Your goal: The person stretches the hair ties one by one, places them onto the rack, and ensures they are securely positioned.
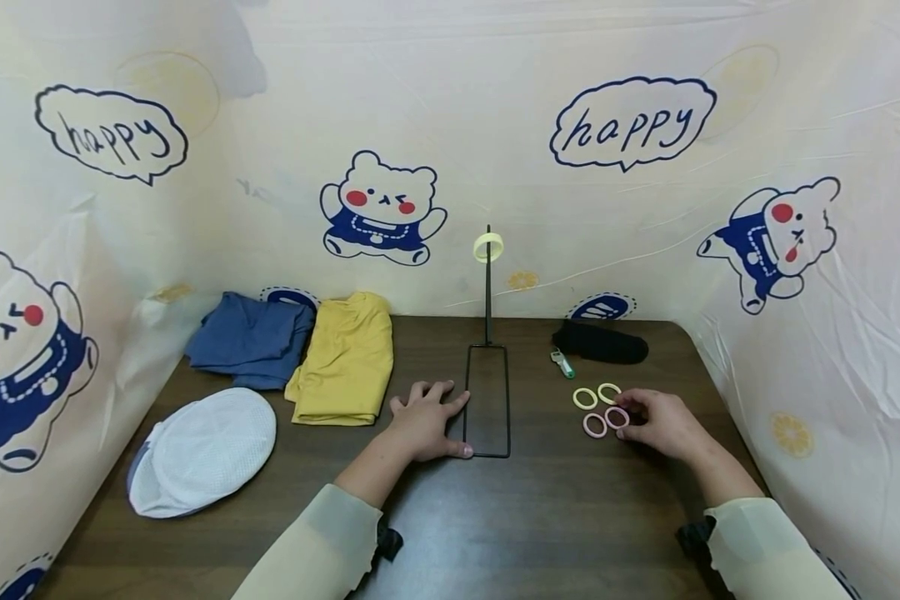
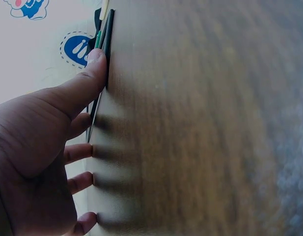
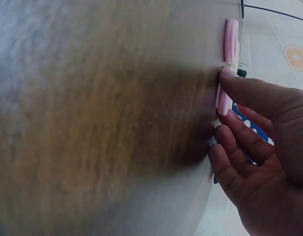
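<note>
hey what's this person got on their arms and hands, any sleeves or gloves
Both hands are bare: no gloves or rings visible on the left hand or right hand. Each forearm wears a pale cream-yellow sleeve ending before the wrist, with a dark strap at its edge.

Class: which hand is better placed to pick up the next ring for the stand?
Probably the right hand: its fingers already touch a pink ring. The left hand lies flat against the stand, steadying its base.

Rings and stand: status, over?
Left hand flat on table, thumb against stand base. Right hand pinching a pink ring; three rings beside it, one yellow ring on the post. Nothing blocking.
</note>
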The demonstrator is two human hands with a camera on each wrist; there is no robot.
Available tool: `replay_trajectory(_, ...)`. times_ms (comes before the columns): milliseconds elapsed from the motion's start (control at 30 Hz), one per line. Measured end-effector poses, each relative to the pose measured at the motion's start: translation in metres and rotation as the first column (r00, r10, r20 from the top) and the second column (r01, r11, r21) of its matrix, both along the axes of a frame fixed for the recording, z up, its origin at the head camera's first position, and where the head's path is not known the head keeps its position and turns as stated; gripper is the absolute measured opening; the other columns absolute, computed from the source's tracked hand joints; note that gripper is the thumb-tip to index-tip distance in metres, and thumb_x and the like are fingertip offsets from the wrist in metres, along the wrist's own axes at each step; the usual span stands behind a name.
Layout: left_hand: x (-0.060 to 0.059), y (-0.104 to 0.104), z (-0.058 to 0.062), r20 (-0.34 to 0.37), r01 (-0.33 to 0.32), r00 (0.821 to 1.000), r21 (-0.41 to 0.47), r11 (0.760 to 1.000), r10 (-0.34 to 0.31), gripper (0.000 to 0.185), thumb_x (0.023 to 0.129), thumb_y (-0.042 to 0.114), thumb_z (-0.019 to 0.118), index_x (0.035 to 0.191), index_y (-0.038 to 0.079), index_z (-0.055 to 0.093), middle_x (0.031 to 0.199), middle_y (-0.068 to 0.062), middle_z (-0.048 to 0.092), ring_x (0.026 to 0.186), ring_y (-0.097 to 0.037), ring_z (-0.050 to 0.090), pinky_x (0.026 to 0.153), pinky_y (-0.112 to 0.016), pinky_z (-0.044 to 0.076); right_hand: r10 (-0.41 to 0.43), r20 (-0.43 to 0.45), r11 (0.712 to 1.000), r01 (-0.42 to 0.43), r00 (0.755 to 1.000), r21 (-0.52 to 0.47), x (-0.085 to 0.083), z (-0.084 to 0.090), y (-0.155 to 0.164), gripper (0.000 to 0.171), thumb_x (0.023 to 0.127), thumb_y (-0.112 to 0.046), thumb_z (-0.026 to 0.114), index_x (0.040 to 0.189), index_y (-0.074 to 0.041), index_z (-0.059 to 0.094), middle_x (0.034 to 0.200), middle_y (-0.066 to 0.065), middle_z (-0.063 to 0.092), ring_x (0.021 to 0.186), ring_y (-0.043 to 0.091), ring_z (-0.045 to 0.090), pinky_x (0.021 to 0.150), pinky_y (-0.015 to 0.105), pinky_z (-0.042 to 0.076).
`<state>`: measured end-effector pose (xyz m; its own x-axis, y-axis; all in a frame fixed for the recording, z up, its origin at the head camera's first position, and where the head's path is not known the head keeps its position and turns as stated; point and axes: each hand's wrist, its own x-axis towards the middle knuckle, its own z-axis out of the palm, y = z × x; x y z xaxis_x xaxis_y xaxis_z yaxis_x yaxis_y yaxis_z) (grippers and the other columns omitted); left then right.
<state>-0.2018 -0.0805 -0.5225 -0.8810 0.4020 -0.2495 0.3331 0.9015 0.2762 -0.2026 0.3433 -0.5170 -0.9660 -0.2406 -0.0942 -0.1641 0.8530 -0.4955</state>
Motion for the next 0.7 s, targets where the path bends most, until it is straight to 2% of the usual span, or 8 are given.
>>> replay_trajectory(433, 0.0001, -0.0005, -0.0014, 0.0, 0.007, 1.0, -0.001, 1.0, -0.007, 0.099, 0.079, 0.074, 0.074, 0.163, 0.036, 0.035, 0.17, -0.003, 0.025, 0.149, -0.042, 0.022, 0.103, -0.074, 0.024, -0.012, -0.027, 0.999, 0.013, 1.0, 0.037, 0.0006, -0.0001, -0.0008, 0.015, 0.092, -0.009, 0.078, 0.107, -0.01, 0.075, 0.093, -0.001, 0.07, 0.087, 0.019, 0.063, 0.084, 0.046, 0.052)
replay_trajectory(700, -0.0005, -0.0005, -0.0003, 0.0, 0.005, 1.0, 0.004, 1.0, -0.005, 0.099, 0.079, 0.073, 0.074, 0.163, 0.036, 0.036, 0.169, -0.003, 0.026, 0.149, -0.041, 0.022, 0.103, -0.074, 0.024, -0.026, -0.052, 0.999, 0.028, 0.998, 0.036, 0.001, 0.0076, -0.0019, 0.016, 0.093, -0.011, 0.078, 0.108, -0.013, 0.075, 0.098, 0.002, 0.072, 0.092, 0.023, 0.064, 0.089, 0.053, 0.053)
